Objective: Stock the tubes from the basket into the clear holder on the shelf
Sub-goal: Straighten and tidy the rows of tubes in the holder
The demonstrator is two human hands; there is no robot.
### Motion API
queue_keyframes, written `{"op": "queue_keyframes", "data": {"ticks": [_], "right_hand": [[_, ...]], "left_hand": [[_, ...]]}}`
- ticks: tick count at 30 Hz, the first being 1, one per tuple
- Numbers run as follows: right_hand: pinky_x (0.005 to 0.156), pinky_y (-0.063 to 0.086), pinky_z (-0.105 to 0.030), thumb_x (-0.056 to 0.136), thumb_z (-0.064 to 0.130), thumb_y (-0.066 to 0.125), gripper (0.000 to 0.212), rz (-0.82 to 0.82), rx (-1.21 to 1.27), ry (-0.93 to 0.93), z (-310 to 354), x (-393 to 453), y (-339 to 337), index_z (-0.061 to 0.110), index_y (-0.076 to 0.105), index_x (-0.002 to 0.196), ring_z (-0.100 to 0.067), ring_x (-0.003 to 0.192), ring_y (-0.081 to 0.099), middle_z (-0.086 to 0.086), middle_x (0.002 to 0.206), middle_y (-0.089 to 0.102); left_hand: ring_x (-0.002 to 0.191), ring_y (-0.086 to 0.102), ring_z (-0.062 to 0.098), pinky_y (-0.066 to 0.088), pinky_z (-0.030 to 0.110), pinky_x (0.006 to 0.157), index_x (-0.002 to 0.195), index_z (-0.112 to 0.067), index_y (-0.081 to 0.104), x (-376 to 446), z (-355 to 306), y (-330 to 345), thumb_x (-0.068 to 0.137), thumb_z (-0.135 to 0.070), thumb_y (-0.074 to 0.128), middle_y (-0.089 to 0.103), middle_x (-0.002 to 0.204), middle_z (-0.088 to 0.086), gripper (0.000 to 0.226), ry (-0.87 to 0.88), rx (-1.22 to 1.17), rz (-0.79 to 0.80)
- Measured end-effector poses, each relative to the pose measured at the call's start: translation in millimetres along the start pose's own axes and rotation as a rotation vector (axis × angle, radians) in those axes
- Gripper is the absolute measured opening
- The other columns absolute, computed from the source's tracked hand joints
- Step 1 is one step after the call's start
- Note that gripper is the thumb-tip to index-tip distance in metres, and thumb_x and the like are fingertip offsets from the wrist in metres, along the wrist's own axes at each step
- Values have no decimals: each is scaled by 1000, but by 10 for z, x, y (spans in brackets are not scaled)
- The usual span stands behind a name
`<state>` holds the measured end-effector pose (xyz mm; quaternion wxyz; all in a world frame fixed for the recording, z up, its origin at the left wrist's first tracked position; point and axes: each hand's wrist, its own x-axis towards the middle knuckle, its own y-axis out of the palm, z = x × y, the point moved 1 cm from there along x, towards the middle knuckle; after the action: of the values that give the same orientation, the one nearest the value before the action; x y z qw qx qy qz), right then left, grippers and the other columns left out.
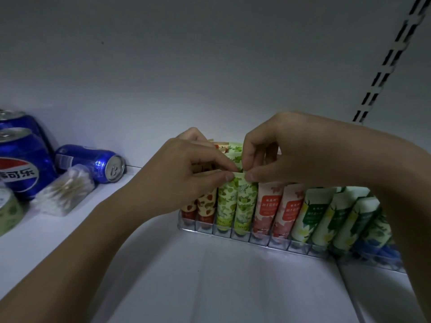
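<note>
A clear holder (261, 241) stands on the white shelf, its slots filled with upright tubes. From left to right the front row shows red strawberry tubes (205, 209), green leaf tubes (227, 203), pink flower tubes (268, 206) and white-and-green tubes (314, 215). More tubes stand in rows behind. My left hand (186, 173) and my right hand (279, 155) meet over the green section, and both pinch the top edge of one green leaf tube (246, 201) that stands in a front slot. The basket is not in view.
At the left stand two blue Pepsi cans (21, 159), and a third can (93, 163) lies on its side. A clear pack of cotton swabs (65, 190) and a green-patterned roll (7, 210) lie near them. A slotted shelf upright (387, 59) runs up the right.
</note>
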<state>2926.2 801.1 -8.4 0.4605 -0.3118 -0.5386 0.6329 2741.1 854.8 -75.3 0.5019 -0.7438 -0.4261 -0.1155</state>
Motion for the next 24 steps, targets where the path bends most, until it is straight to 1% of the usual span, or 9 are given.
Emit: {"op": "queue_keyframes", "data": {"ticks": [3,5,7,10,13,15,19,22,24], "right_hand": [[49,45,-13,71,43,75,12,-18,-8,4,-11,3,15,36,65,74,7,63,61,28,75,65],[48,44,-12,74,39,77,14,-25,-14,12,-16,11,23,35,64,73,6,62,61,28,76,65],[49,43,-13,75,38,78,15,-27,-11,18,-15,15,30,35,63,73,7,60,61,27,75,66],[48,44,-14,75,38,77,16,-35,-14,20,-3,12,33,36,62,72,8,59,61,28,76,66],[48,49,-17,76,37,77,15,-32,7,28,0,12,37,35,63,72,6,58,61,27,74,66],[48,50,-16,76,36,77,15,-30,12,29,-2,15,39,34,63,72,6,58,62,27,74,66],[48,47,-10,76,37,76,14,-32,-3,24,-20,13,37,34,63,72,7,62,61,28,76,65],[46,47,-14,76,37,76,13,-24,9,20,-20,11,46,34,63,73,7,62,61,28,76,65],[49,45,-15,75,42,74,13,-23,6,21,-2,-2,15,36,63,75,7,62,61,28,77,66]], "left_hand": [[89,52,8,43,16,70,86,-45,70,-1,-2,3,76,-36,71,64,81,-21,14,-18,-25,-3],[89,52,7,43,15,70,85,-45,72,-2,-2,3,76,-35,73,64,81,-18,13,-35,-43,-3],[89,53,5,43,14,70,85,-43,73,-6,-1,-2,77,-30,78,63,79,-16,16,-47,-51,-3],[89,53,5,43,14,71,87,-43,71,-12,-7,-8,78,-25,78,62,82,-16,21,-47,-38,1],[90,53,7,44,16,71,87,-46,69,-10,-15,-9,78,-26,77,62,84,-20,22,-47,-30,5],[90,53,7,44,16,71,87,-46,69,-7,-15,-6,78,-28,76,62,85,-20,22,-45,-33,3],[90,52,7,44,17,70,89,-45,69,-1,-3,0,79,-32,76,63,77,-21,18,-24,0,4],[91,53,8,44,18,72,90,-44,70,-1,-18,-2,78,-36,73,64,79,-20,15,-4,9,-5],[93,54,10,43,18,73,93,-43,69,7,-69,-25,82,-41,68,66,83,-19,12,26,27,-38]]}}
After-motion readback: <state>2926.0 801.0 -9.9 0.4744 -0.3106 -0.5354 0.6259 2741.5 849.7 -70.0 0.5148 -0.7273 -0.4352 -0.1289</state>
